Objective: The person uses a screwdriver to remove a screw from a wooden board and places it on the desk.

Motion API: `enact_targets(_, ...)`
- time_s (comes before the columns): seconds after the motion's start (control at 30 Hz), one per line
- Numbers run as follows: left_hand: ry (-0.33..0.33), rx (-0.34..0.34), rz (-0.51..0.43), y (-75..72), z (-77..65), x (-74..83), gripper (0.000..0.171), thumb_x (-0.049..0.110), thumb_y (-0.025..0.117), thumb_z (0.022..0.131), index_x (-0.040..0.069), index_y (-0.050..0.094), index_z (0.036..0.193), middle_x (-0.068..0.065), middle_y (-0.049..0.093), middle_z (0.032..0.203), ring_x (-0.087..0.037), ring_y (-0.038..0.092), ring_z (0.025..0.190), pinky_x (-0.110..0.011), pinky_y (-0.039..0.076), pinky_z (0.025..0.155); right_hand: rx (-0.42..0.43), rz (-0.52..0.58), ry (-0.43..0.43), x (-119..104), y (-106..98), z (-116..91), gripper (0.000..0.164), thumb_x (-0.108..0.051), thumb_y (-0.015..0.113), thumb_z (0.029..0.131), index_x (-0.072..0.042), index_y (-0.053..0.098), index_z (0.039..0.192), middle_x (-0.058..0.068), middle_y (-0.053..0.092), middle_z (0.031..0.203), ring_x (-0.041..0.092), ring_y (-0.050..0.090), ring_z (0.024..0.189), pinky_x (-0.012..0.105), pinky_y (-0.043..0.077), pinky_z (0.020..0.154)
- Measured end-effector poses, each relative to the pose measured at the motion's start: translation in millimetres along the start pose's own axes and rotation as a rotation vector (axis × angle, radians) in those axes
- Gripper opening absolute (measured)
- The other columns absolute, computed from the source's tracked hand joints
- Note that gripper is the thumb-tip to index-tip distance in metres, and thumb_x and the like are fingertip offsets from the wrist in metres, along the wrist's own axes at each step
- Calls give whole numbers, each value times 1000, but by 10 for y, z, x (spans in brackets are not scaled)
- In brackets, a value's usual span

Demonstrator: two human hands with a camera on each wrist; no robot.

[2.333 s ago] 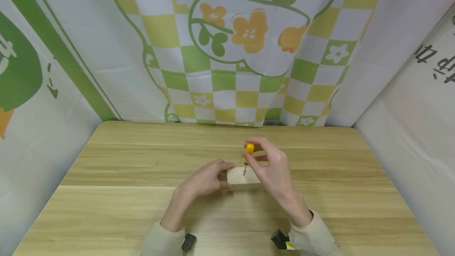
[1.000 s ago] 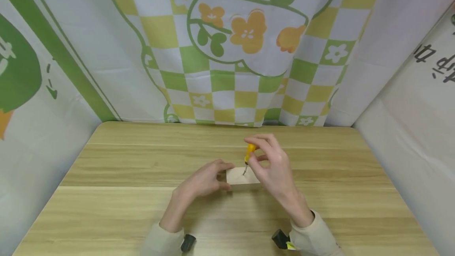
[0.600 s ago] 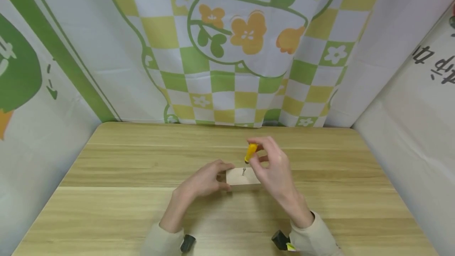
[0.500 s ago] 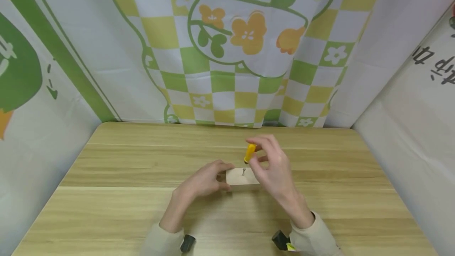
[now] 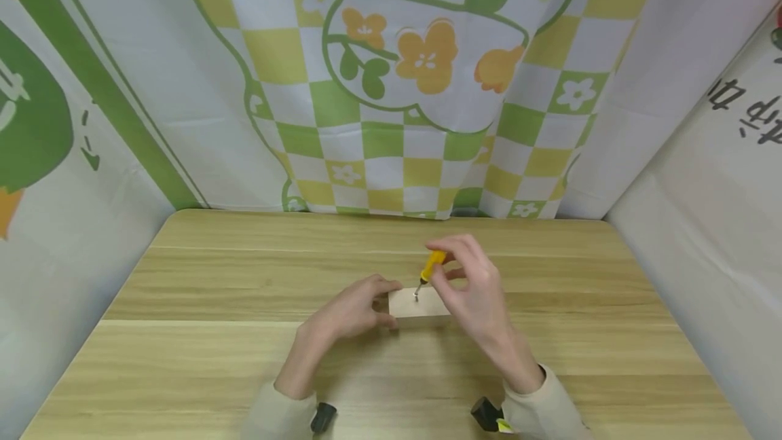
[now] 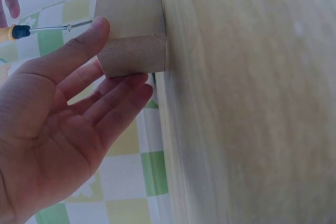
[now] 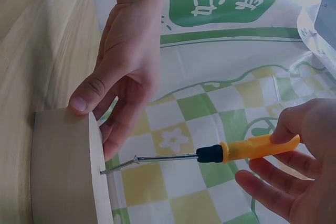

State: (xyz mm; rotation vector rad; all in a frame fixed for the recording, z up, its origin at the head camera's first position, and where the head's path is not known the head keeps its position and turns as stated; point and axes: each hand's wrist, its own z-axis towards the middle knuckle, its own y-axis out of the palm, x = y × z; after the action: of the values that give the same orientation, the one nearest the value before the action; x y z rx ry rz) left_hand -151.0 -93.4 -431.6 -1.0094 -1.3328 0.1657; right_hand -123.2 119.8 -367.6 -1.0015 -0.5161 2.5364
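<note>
A pale wooden block (image 5: 402, 305) lies on the table, its left end held by my left hand (image 5: 351, 307) between thumb and fingers. From the block's top face stands a screw (image 7: 119, 167), most of its thread exposed and leaning slightly. My right hand (image 5: 473, 290) pinches the yellow handle of a screwdriver (image 5: 432, 266) between thumb and fingers. In the right wrist view, the screwdriver's shank (image 7: 168, 157) meets the screw head, with a slight angle between the two. The left wrist view shows my left thumb (image 6: 79, 45) at the block's edge and the fingers beneath.
The wood-grain table (image 5: 232, 365) extends around both hands. A checked, flowered curtain (image 5: 391, 141) hangs along its back edge, and white sheets (image 5: 702, 223) flank the sides. Small black devices (image 5: 324, 417) sit at both wrists.
The screwdriver now tilts further to the right, its shank plainly seen at the screw head. My right hand has shifted slightly right. My left hand and the block stay in place.
</note>
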Motion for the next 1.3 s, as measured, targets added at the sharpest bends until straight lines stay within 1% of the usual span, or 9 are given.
enact_targets(0.23, 14, -9, 21, 22, 48, 1, 61, 20, 80, 83, 8, 57, 139, -11, 63, 130, -29, 58, 122, -48, 48, 106, 21, 17, -10, 22, -61, -13, 35, 14, 63, 80, -2, 68, 111, 10, 64, 105, 20, 65, 87, 23, 61, 64)
enact_targets(0.4, 23, -4, 39, 20, 44, 16, 61, 18, 80, 82, 7, 57, 138, -12, 63, 131, -29, 57, 124, -48, 46, 108, 35, 22, -8, 35, -97, -16, 35, 15, 64, 79, -1, 69, 111, 10, 64, 105, 20, 65, 88, 24, 61, 64)
enact_targets(0.5, 20, 1, 36, 15, 28, 25, 62, 18, 81, 82, 7, 57, 138, -12, 63, 131, -29, 57, 123, -48, 46, 108, 42, 23, 1, 50, -130, -29, 35, 16, 64, 79, 1, 69, 110, 11, 65, 106, 20, 65, 88, 22, 60, 65)
enact_targets(0.63, 17, 2, 12, 10, 10, 19, 65, 24, 82, 80, 7, 57, 138, -12, 60, 133, -28, 56, 124, -47, 46, 108, 50, 23, 4, 74, -183, -47, 35, 16, 65, 79, 1, 69, 110, 12, 65, 106, 19, 64, 89, 19, 59, 66)
enact_targets(0.73, 49, -2, 6, 11, 13, 12, 66, 30, 81, 82, 8, 56, 139, -10, 58, 136, -26, 56, 122, -46, 46, 107, 58, 22, -4, 99, -219, -61, 36, 17, 65, 78, 0, 69, 110, 12, 65, 106, 18, 64, 89, 19, 59, 66)
enact_targets(0.93, 138, 33, 50, 34, 50, 52, 45, 26, 70, 92, 10, 61, 134, -6, 59, 135, -25, 57, 124, -46, 46, 109, 63, 10, -5, 156, -287, -101, 37, 18, 66, 78, 1, 68, 110, 13, 64, 105, 17, 63, 88, 18, 59, 67)
enact_targets(1.03, 142, 55, 75, 51, 69, 84, 37, 23, 68, 94, 13, 64, 129, -4, 62, 132, -24, 58, 124, -46, 46, 110, 70, 8, 5, 174, -329, -128, 37, 18, 66, 77, 1, 68, 110, 14, 64, 105, 17, 63, 87, 16, 58, 68)
enact_targets(1.17, 162, 79, 106, 73, 105, 120, 28, 21, 67, 94, 15, 68, 122, -1, 67, 123, -21, 63, 116, -43, 50, 105, 73, -8, 25, 209, -387, -168, 37, 17, 67, 78, 0, 69, 111, 13, 64, 104, 17, 64, 87, 16, 58, 68)
enact_targets(1.3, 175, 98, 136, 93, 140, 137, 23, 24, 68, 94, 16, 72, 115, 1, 70, 115, -18, 65, 110, -40, 52, 102, 73, -29, 34, 246, -437, -208, 37, 17, 68, 77, 0, 69, 110, 13, 64, 103, 13, 63, 88, 16, 58, 68)
